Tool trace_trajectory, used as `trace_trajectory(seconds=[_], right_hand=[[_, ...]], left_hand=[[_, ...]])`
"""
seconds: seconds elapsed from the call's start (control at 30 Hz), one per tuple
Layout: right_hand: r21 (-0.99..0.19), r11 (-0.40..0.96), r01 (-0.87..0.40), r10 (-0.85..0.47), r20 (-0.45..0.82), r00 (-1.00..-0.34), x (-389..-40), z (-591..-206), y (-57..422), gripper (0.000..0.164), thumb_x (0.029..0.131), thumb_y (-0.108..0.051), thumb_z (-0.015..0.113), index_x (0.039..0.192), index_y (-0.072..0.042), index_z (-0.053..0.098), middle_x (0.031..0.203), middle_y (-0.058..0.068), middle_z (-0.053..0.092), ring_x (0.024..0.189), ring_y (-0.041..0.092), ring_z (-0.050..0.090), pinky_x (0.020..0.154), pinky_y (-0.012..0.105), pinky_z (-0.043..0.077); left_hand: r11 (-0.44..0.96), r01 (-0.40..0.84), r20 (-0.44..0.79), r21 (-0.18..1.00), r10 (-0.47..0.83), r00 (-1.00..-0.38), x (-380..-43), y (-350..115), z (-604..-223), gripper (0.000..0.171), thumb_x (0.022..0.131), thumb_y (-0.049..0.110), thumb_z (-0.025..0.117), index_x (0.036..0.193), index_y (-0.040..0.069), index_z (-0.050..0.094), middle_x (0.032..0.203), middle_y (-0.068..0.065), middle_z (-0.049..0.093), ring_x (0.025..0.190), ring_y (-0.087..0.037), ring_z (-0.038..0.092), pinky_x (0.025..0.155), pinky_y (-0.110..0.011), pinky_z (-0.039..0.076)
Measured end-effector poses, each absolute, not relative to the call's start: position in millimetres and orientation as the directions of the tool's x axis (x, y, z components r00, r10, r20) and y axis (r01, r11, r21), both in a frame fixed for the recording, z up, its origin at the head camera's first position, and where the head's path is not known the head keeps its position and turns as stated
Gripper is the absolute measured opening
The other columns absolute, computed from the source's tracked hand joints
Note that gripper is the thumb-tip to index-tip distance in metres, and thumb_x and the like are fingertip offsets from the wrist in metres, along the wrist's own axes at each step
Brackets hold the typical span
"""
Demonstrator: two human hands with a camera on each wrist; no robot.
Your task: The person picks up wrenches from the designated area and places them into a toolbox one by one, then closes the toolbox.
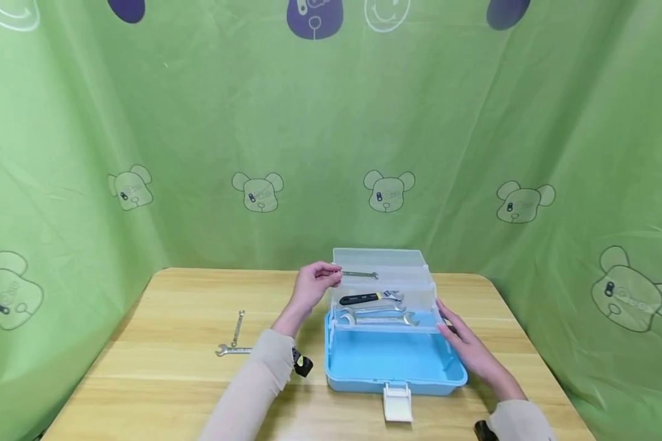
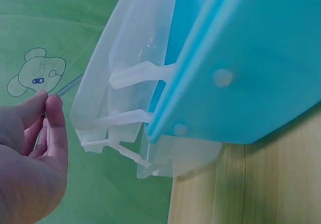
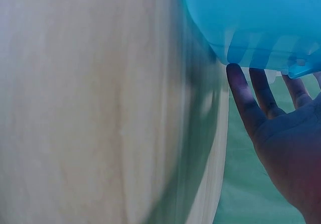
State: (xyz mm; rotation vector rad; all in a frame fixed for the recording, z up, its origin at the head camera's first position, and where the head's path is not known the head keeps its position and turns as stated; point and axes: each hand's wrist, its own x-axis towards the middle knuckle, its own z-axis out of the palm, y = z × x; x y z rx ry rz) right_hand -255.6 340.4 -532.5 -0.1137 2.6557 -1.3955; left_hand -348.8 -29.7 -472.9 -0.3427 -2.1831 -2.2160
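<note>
My left hand [image 1: 312,286] pinches one end of a small wrench [image 1: 361,275] between thumb and fingertips, over the upper clear tray of a blue toolbox [image 1: 353,386]. In the left wrist view, the wrench's shank [image 2: 69,85] runs from the fingertips to behind the tray. The toolbox stands with its trays raised. In the lower tray lie an adjustable wrench [image 1: 361,299] with a black-and-yellow handle and silver open-end wrenches [image 1: 380,320]. My right hand [image 1: 471,348] rests against the toolbox's right side, its fingers [image 3: 246,96] extended along the blue wall.
Left of the toolbox, a small wrench [image 1: 238,329] and a larger one [image 1: 233,350] lie on the wooden table [image 1: 176,380]; my left sleeve partly hides the larger. A white latch [image 1: 398,404] hangs at the box's front. A green curtain [image 1: 320,122] surrounds the table's back and sides.
</note>
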Motion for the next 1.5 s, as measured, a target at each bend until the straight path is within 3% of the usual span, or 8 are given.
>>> trace_trajectory(seconds=[0.13, 0.37, 0.7, 1.23, 1.5], right_hand=[[-0.826, 0.564, 0.002, -0.131, -0.092, -0.987, -254, -532, 341, 0.069, 0.11, -0.054, 0.038, 0.167, -0.035, 0.004, 0.173, 0.022, 0.005, 0.153, 0.059, 0.008, 0.113, 0.083, 0.017], [-0.826, 0.563, 0.001, -0.129, -0.089, -0.988, -253, -534, 343, 0.067, 0.11, -0.052, 0.037, 0.166, -0.037, 0.004, 0.173, 0.023, 0.004, 0.152, 0.06, 0.009, 0.112, 0.083, 0.018], [-0.824, 0.567, -0.005, -0.133, -0.085, -0.988, -255, -536, 345, 0.067, 0.111, -0.052, 0.037, 0.166, -0.039, 0.002, 0.173, 0.023, 0.005, 0.153, 0.059, 0.009, 0.112, 0.083, 0.019], [-0.813, 0.582, 0.008, -0.127, -0.1, -0.987, -257, -535, 342, 0.07, 0.109, -0.058, 0.036, 0.166, -0.039, 0.002, 0.173, 0.021, 0.005, 0.153, 0.058, 0.009, 0.113, 0.081, 0.018], [-0.813, 0.582, 0.0, -0.123, -0.089, -0.988, -258, -537, 343, 0.07, 0.109, -0.059, 0.036, 0.166, -0.038, 0.003, 0.174, 0.021, 0.004, 0.154, 0.058, 0.008, 0.113, 0.081, 0.017]], left_hand=[[0.084, 0.224, 0.212, 0.971, 0.128, -0.969, -350, -26, -474, 0.022, 0.092, 0.008, 0.077, 0.113, 0.002, 0.075, 0.102, -0.015, 0.077, 0.088, -0.027, 0.075, 0.079, -0.027, 0.063], [0.274, 0.319, 0.298, 0.907, 0.117, -0.947, -356, -23, -473, 0.017, 0.092, 0.017, 0.079, 0.107, 0.009, 0.078, 0.092, -0.006, 0.075, 0.078, -0.009, 0.066, 0.073, -0.022, 0.059], [0.475, 0.401, 0.376, 0.784, 0.151, -0.914, -360, -17, -468, 0.012, 0.092, 0.018, 0.079, 0.103, 0.011, 0.08, 0.083, -0.001, 0.073, 0.072, -0.008, 0.061, 0.066, -0.021, 0.054], [0.51, 0.423, 0.373, 0.749, 0.204, -0.905, -365, -20, -472, 0.018, 0.091, 0.013, 0.079, 0.109, 0.009, 0.078, 0.087, -0.002, 0.073, 0.076, -0.009, 0.063, 0.067, -0.019, 0.055], [0.619, 0.442, 0.421, 0.649, 0.192, -0.887, -365, -14, -471, 0.016, 0.09, 0.014, 0.08, 0.105, 0.009, 0.078, 0.089, -0.002, 0.075, 0.08, -0.014, 0.066, 0.077, -0.026, 0.055]])
